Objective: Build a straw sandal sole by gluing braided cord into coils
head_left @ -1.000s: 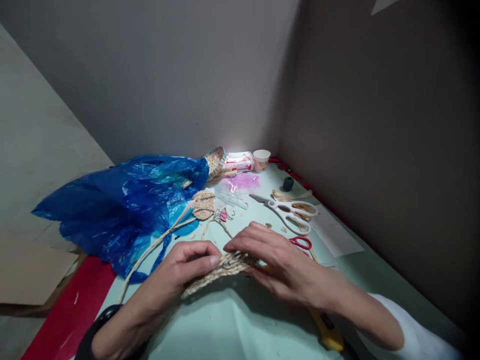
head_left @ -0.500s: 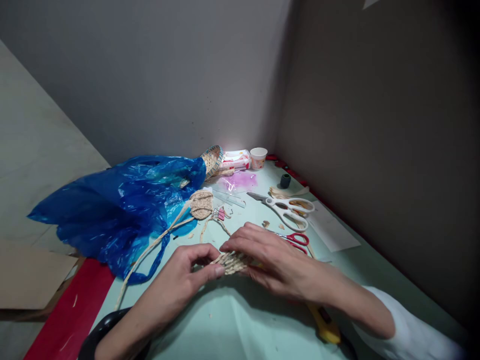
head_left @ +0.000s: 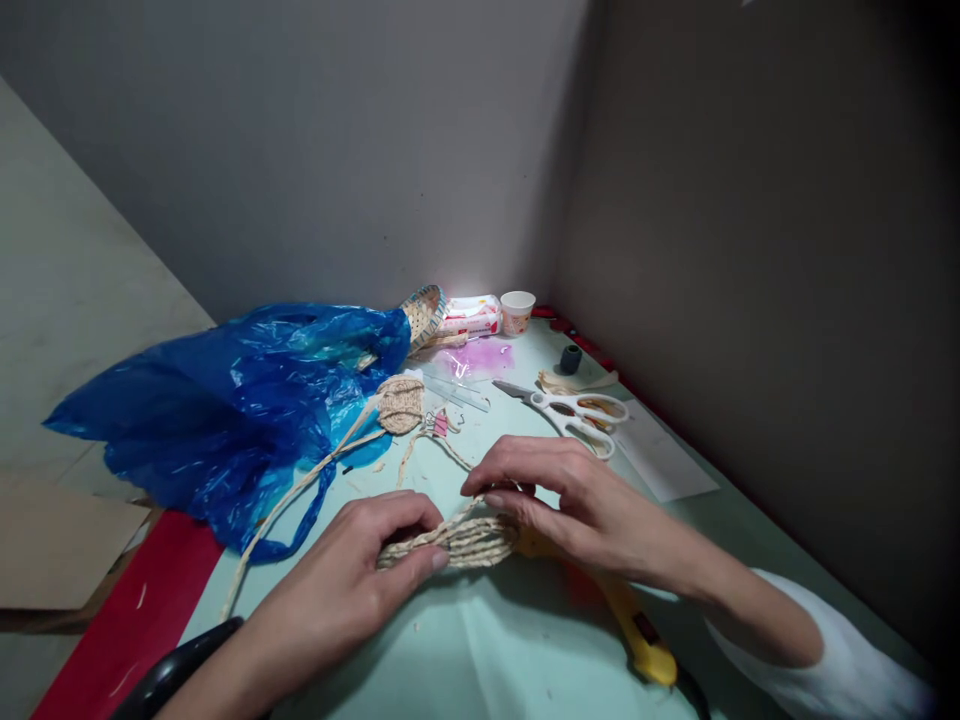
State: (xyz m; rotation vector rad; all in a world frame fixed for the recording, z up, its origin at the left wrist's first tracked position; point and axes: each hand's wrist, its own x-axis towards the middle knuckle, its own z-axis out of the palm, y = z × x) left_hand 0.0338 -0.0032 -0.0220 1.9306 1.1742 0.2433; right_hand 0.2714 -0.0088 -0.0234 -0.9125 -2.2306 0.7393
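Observation:
Looped lengths of pale twisted straw cord [head_left: 480,545] lie flattened in a bundle between my hands. My left hand [head_left: 367,565] grips the bundle's left end, thumb on top. At the far end, my right hand [head_left: 555,500] pinches a strand of the same cord between thumb and fingers. Behind the hands, a loose cord runs toward a small pink clip [head_left: 439,425]. Below my right hand lies a yellow tool [head_left: 649,650] with a black cable, partly hidden by the hand.
White-handled scissors [head_left: 574,410] lie beyond my right hand, near a sheet of paper [head_left: 667,460]. To the left are a blue plastic bag [head_left: 240,400] and a wound cord piece [head_left: 401,404]. A paper cup [head_left: 517,314], dark thread spool [head_left: 571,359] and woven basket [head_left: 424,318] stand farther back.
My right hand has lifted off the bundle's top and shifted slightly right, now pinching a strand. My left hand has moved left, and more of the cord loops show. Red-handled scissors are now covered.

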